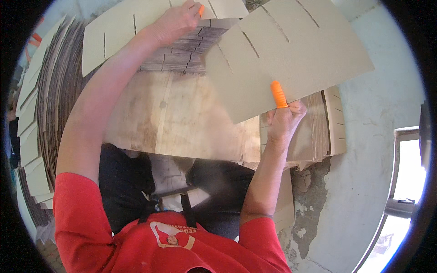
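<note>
My right hand [286, 119] grips the near edge of a slotted beige cardboard sheet [291, 50], its thumb in an orange finger sleeve [278, 94] pressed flat on the board. The sheet is raised and tilted at the right, with several narrow slits along its far side. Far off to the left, my left hand [175, 22] is closed at another slotted cardboard sheet [119, 38], and a bit of orange shows at its fingertips. Beneath these sheets sits a stack of slotted boards [182, 52], its dark layered edges facing me.
A wooden tabletop [136, 109] lies between my arms. Tall stacks of cardboard [57, 86] line the left side. Another cardboard stack [314, 127] stands at the right, near a pale wall [364, 104] with peeling plaster. A window [405, 173] is at the far right.
</note>
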Demonstrator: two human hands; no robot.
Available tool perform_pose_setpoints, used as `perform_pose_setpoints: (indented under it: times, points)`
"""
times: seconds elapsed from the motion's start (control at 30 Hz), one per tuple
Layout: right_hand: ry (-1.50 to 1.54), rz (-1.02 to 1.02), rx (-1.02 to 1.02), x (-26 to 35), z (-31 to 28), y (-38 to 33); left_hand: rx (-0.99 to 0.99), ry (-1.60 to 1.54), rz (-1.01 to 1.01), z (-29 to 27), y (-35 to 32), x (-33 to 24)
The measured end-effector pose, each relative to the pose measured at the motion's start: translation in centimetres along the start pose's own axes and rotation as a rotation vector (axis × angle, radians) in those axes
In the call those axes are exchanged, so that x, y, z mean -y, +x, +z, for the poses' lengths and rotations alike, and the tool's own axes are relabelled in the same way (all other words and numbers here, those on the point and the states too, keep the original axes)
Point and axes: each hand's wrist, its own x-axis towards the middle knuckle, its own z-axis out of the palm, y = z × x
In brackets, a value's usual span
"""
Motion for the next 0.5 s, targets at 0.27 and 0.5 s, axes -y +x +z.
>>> perform_pose_setpoints:
  times: [0.27, 0.5]
  points:
    - [-0.041, -0.100, 0.023, -2.5, 0.4, -0.4, 0.041, -0.030, 0.075, -0.9, -2.7, -4.4]
    - [-0.065, -0.104, 0.015, -3.3, 0.2, -0.5, 0.036, -0.061, 0.023, -1.2, -4.3, -5.5]
